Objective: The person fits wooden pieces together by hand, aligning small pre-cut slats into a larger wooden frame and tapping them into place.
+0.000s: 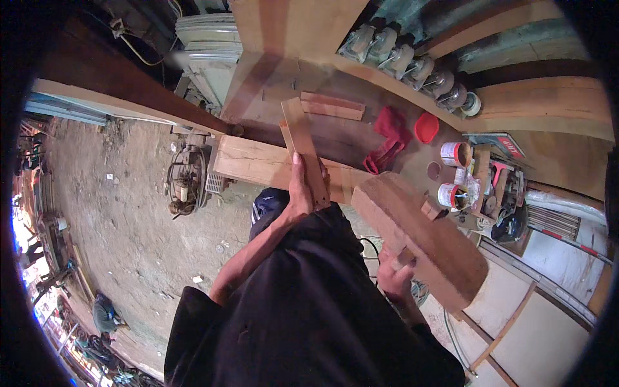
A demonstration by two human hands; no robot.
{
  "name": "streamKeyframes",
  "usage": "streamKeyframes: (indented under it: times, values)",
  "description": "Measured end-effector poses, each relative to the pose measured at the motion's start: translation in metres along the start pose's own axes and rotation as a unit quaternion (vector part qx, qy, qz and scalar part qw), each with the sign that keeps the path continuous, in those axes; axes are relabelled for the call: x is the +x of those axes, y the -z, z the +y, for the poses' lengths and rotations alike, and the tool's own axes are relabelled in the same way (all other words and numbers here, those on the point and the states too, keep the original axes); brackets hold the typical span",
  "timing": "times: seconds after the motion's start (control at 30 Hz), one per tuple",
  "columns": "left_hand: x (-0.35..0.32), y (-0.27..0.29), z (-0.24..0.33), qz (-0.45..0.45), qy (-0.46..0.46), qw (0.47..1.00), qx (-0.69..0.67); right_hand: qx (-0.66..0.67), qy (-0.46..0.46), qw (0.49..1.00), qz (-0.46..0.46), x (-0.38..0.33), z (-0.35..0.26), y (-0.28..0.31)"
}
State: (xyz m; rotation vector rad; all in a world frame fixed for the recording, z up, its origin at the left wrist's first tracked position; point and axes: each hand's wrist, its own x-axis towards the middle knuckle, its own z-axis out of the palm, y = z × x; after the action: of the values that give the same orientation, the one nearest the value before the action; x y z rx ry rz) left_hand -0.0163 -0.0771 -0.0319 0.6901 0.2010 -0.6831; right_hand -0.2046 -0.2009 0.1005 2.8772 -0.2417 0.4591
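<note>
My left hand (300,187) is closed around a short wooden piece (300,132), its thumb lying along the near face. The piece slants up and away over a thick wooden beam (255,160) that runs crosswise in front of me. My right hand (394,276) grips the handle of a big wooden mallet (425,242). The mallet's long brown block head is raised close to the camera, right of the beam, and apart from the piece in my left hand. It hides the beam's right end.
On the wooden bench lie a reddish board (332,105), a red cloth (389,132) and a red lid (426,128). Open cans (452,195) stand at right. Several caster wheels (422,67) line a ledge. A machine (186,180) sits on the floor; a person (106,316) is far left.
</note>
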Motion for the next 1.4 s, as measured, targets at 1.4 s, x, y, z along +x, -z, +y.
streamKeyframes:
  times: [1.4]
  values:
    - [0.0, -0.006, 0.006, 0.035, 0.024, 0.999, -0.007, 0.312, -0.077, 0.923, -0.214, -0.002, 0.004, -0.025]
